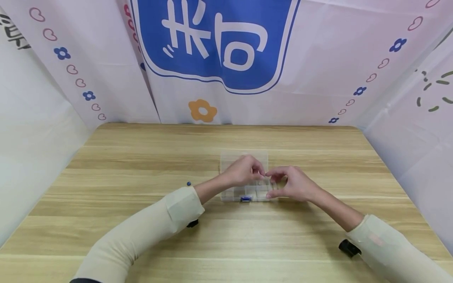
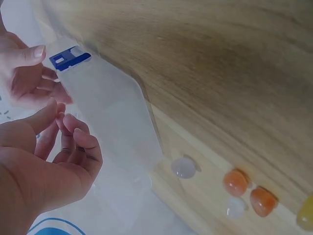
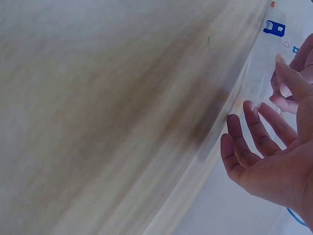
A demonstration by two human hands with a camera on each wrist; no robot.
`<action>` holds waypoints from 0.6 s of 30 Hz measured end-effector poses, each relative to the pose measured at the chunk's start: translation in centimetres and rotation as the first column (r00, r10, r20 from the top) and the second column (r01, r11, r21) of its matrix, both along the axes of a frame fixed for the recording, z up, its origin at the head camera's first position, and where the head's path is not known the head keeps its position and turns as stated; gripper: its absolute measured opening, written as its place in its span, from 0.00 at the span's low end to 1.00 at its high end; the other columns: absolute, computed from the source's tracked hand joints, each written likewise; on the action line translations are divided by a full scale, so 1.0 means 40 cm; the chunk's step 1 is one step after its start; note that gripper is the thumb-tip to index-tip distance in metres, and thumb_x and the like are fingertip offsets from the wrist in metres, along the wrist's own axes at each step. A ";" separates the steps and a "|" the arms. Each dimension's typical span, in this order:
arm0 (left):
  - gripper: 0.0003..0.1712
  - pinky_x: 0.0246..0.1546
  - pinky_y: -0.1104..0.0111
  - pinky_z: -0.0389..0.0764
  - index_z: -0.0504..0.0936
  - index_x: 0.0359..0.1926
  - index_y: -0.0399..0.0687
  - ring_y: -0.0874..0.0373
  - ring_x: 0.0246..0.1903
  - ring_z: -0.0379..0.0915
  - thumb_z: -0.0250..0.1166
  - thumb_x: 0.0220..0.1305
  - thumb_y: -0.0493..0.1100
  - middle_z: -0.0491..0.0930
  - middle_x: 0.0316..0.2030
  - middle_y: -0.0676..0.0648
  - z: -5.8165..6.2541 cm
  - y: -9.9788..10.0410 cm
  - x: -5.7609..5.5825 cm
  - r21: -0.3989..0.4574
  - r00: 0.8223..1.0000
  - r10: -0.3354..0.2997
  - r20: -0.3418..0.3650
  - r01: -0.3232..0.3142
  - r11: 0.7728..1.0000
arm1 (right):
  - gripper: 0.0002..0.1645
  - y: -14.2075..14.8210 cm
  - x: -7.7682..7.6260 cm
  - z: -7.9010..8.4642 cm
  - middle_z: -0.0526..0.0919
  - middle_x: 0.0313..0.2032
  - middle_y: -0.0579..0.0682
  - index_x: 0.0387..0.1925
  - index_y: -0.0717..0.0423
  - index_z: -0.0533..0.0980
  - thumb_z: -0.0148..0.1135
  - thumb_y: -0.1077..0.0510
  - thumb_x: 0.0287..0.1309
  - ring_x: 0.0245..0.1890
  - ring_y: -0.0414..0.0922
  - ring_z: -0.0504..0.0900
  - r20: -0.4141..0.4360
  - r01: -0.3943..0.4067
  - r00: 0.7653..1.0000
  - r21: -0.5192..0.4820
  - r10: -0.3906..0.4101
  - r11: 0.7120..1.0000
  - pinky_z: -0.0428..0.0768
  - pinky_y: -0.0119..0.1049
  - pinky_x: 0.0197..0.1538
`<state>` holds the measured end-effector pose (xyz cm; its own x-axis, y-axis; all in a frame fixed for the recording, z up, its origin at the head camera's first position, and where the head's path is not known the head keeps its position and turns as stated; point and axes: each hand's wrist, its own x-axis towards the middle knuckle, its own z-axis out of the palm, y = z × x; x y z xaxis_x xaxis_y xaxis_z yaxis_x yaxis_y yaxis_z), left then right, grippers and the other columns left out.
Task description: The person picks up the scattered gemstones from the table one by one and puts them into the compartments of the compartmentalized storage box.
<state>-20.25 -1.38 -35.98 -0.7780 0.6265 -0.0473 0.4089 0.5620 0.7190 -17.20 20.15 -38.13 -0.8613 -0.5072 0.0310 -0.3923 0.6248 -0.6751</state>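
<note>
A clear plastic box (image 1: 230, 192) with compartments and a blue latch (image 1: 245, 199) stands with its lid raised. Over it, my left hand (image 1: 244, 171) brings thumb and fingertips together in a pinch. A tiny thing shows at those fingertips, mostly hidden, and I cannot tell its kind. My right hand (image 1: 293, 184) is at the box's right side, thumb near the front corner and index fingertip close to the left fingertips. In the right wrist view the right hand's fingers (image 3: 261, 134) are spread and loosely bent, with nothing held.
On the wood table (image 1: 106, 188), an orange stone (image 2: 235, 182), a second orange stone (image 2: 262, 201), a pale lilac stone (image 2: 184, 167), a white stone (image 2: 235, 207) and a yellow stone (image 2: 306, 214) lie beside the box. A dark blue bead (image 1: 189, 183) lies by the left sleeve.
</note>
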 end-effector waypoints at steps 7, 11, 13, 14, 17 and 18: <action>0.03 0.27 0.75 0.68 0.90 0.39 0.39 0.64 0.24 0.66 0.70 0.68 0.35 0.77 0.23 0.52 0.010 -0.030 0.000 0.004 0.999 0.034 -0.024 -0.034 0.999 | 0.37 -0.004 0.004 0.003 0.87 0.42 0.51 0.55 0.64 0.83 0.85 0.51 0.46 0.44 0.48 0.82 0.017 0.011 1.000 0.012 -0.011 1.000 0.82 0.48 0.51; 0.02 0.28 0.75 0.70 0.89 0.37 0.38 0.64 0.25 0.68 0.70 0.67 0.34 0.76 0.22 0.53 0.017 -0.064 0.004 0.033 0.999 0.033 -0.036 -0.032 0.999 | 0.38 -0.005 0.005 0.006 0.87 0.42 0.51 0.55 0.66 0.82 0.85 0.50 0.46 0.44 0.49 0.82 0.009 0.005 1.000 0.013 -0.005 1.000 0.82 0.49 0.50; 0.02 0.28 0.74 0.72 0.89 0.38 0.37 0.64 0.25 0.68 0.70 0.67 0.33 0.76 0.23 0.52 0.022 -0.083 0.007 0.059 0.999 0.032 -0.029 -0.030 0.998 | 0.38 -0.006 0.006 0.006 0.87 0.41 0.51 0.55 0.66 0.82 0.85 0.50 0.46 0.43 0.49 0.82 0.005 0.008 1.000 0.015 -0.008 1.000 0.82 0.48 0.50; 0.03 0.28 0.74 0.72 0.89 0.38 0.35 0.63 0.25 0.69 0.70 0.67 0.32 0.76 0.23 0.52 0.024 -0.094 0.008 0.074 0.999 0.032 -0.024 -0.030 0.997 | 0.38 -0.006 0.005 0.005 0.87 0.41 0.51 0.55 0.65 0.82 0.86 0.50 0.46 0.43 0.49 0.82 0.004 0.011 1.000 0.018 -0.011 1.000 0.82 0.48 0.50; 0.04 0.28 0.74 0.74 0.88 0.40 0.33 0.63 0.25 0.69 0.69 0.67 0.31 0.76 0.24 0.50 0.032 -0.124 0.012 0.105 1.000 0.028 -0.013 -0.026 0.994 | 0.37 -0.006 0.006 0.006 0.86 0.41 0.51 0.55 0.65 0.83 0.85 0.50 0.46 0.43 0.48 0.82 0.006 0.015 1.000 0.022 -0.015 1.000 0.81 0.48 0.50; 0.04 0.28 0.73 0.74 0.88 0.40 0.32 0.62 0.25 0.69 0.68 0.68 0.31 0.76 0.24 0.50 0.034 -0.136 0.013 0.115 0.999 0.031 -0.010 -0.029 0.993 | 0.37 -0.007 0.006 0.007 0.86 0.41 0.51 0.55 0.65 0.83 0.86 0.50 0.46 0.43 0.48 0.82 0.009 0.017 1.000 0.024 -0.017 1.000 0.81 0.48 0.51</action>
